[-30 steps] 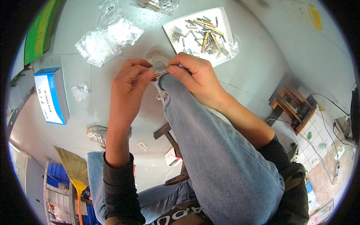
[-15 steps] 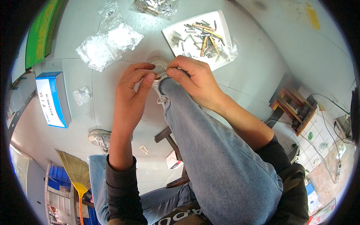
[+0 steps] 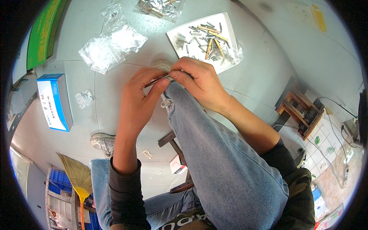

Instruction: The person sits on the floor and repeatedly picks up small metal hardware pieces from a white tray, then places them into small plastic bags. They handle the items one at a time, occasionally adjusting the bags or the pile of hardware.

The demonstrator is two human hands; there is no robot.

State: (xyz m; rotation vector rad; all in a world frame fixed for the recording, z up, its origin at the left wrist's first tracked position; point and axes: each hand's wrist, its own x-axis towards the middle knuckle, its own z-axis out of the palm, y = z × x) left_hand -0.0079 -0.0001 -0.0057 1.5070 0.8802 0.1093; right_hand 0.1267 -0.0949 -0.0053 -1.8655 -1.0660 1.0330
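My left hand [image 3: 135, 96] and my right hand [image 3: 201, 80] meet above my raised knee, over a light shoe [image 3: 162, 64]. A thin, dark metal rod [image 3: 154, 81] lies slantwise across the fingers of my left hand, its thumb pressed along it. The rod's upper end reaches the pinched thumb and forefinger of my right hand, which cover that end. Beyond my right hand a white tray [image 3: 177, 35] holds several short dark pins and longer brass-coloured strips [image 3: 209, 49].
Clear plastic bags [image 3: 111, 48] lie on the grey floor, beside a small bag [image 3: 84, 98] and a blue-and-white box [image 3: 53, 102]. Another bag of metal parts [image 3: 159, 8] is at the far edge. A broom [image 3: 78, 178] leans at lower left; a wooden stool [image 3: 301, 109] stands right.
My left hand has turned and its fingers have closed in toward my right hand. The thin rod now shows across the left fingers. My right hand has barely moved.
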